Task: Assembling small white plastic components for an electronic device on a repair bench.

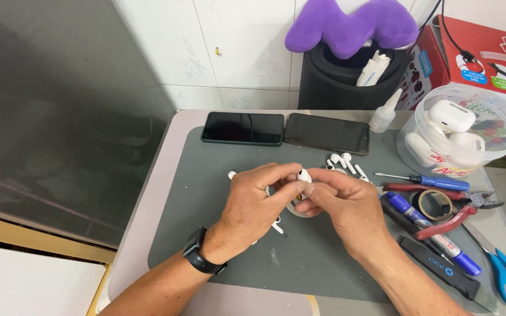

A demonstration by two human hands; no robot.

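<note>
Both our hands on one white earbud [303, 175]

Our left hand [252, 208] and right hand [346, 205] pinch it together above the grey mat [206, 234].

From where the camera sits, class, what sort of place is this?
Probably a small electronics repair bench: both hands work a white earbud over a grey work mat, with a blue-handled screwdriver, red-handled pliers and a tub of earbud cases alongside.

White glazed wall tiles [229, 52] with a faint leaf pattern rise behind a pale table [147, 234], whose top carries a dark grey mat [206, 193]. A dark glossy panel [60, 105] stands along the table's left edge. Light is even and soft.
</note>
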